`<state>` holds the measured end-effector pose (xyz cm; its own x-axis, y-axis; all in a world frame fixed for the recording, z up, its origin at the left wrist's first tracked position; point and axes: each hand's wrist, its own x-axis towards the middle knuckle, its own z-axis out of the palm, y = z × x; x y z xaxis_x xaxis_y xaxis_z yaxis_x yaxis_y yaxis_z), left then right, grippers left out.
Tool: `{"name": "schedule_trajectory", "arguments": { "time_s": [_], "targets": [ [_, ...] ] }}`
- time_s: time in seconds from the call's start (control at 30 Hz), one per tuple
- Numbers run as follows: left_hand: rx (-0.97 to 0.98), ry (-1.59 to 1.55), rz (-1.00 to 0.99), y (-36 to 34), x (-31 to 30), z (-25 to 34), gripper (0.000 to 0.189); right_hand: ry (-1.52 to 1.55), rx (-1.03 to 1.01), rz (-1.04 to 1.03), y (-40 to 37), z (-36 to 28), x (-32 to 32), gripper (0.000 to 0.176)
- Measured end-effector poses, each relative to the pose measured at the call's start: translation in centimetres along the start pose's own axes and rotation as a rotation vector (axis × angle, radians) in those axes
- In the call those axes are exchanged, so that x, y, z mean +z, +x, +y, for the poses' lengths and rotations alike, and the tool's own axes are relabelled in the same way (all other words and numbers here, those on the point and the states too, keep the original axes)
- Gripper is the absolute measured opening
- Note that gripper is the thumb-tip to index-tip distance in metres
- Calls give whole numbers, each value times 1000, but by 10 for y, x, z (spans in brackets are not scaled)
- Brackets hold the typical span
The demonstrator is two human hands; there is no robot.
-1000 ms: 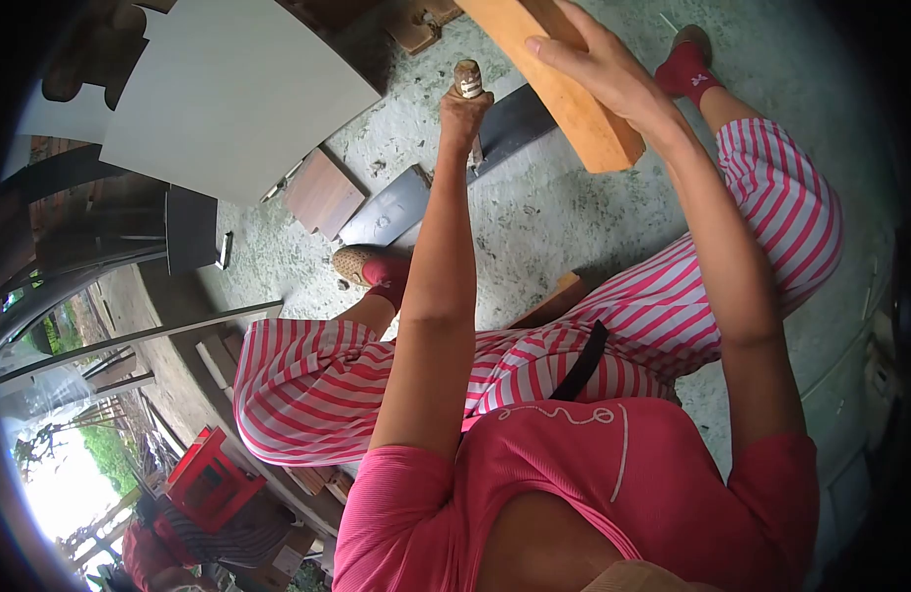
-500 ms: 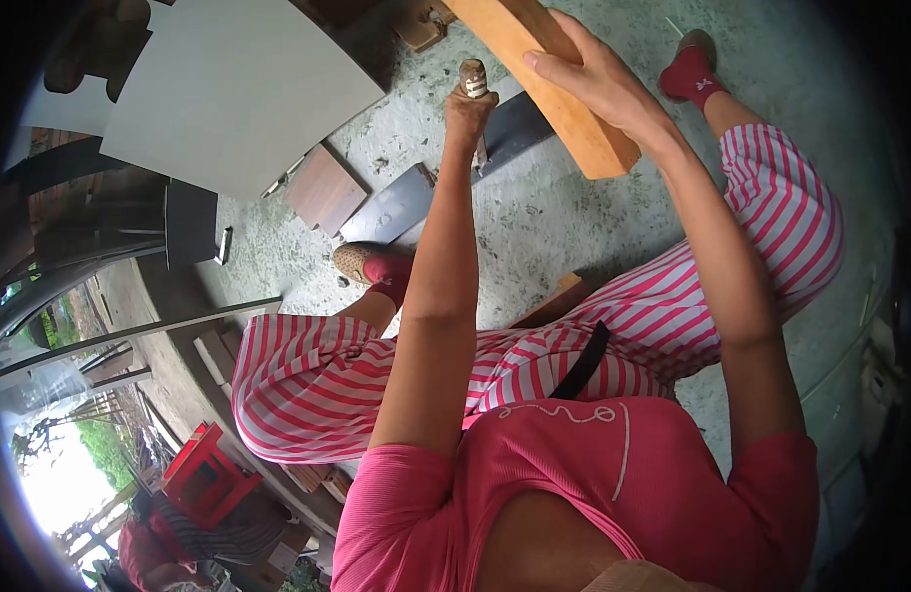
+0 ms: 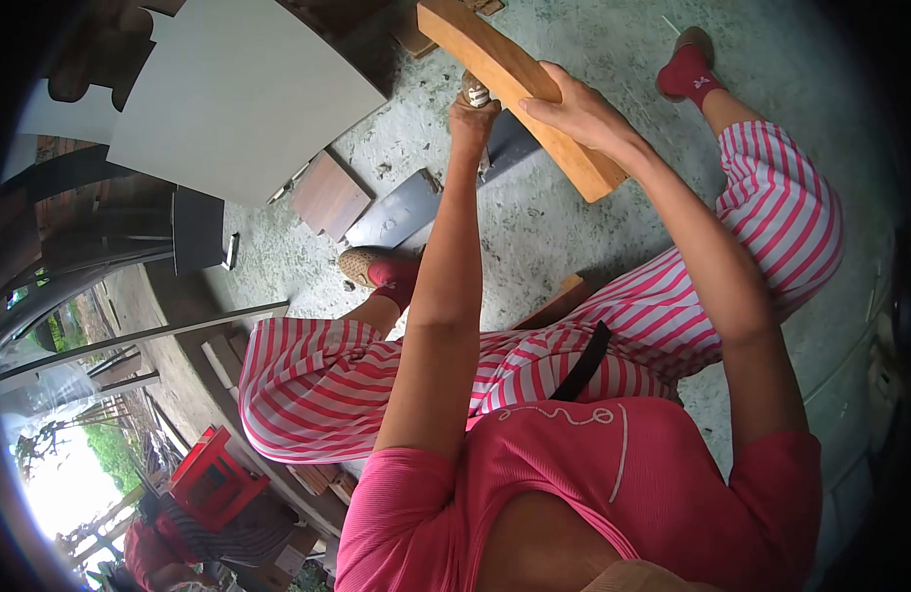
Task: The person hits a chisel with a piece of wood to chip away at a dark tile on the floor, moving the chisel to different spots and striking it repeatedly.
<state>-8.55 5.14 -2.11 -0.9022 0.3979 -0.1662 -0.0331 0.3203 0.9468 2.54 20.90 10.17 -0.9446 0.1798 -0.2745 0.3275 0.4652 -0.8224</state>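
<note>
My left hand is closed around the handle of a chisel, a worn handle with white wrapping near its top. Its narrow shaft points down toward a dark grey board on the floor. In my right hand is a thick, slightly curved wooden block, gripped around its side with the thumb on top. The block's edge overlaps the top of the chisel handle in this view.
A grey plank and a brown board piece lie near my left foot. A large pale panel stands at upper left. Wood lies between my legs. A person is at lower left beside a red plastic stool.
The wooden block has come down and to the left, onto the chisel handle's top in this view. My left hand stays around the chisel, shifted only slightly.
</note>
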Motion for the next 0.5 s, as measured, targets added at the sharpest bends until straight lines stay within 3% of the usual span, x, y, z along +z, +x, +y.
{"name": "schedule_trajectory", "arguments": {
  "time_s": [0.17, 0.23, 0.27, 0.5],
  "targets": [
    [79, 6, 40, -10, 13, -22, 35, -40, -31, 23, -1, -10, -5, 83],
    [182, -94, 134, -41, 27, 1, 26, -30, -50, 14, -3, -13, -7, 82],
    [115, 57, 153, -51, 31, 4, 26, -21, -73, 11, -3, -14, -7, 82],
    [97, 18, 217, -74, 38, 16, 23, 3, -72, 4, 2, -14, -6, 82]
  ]
}}
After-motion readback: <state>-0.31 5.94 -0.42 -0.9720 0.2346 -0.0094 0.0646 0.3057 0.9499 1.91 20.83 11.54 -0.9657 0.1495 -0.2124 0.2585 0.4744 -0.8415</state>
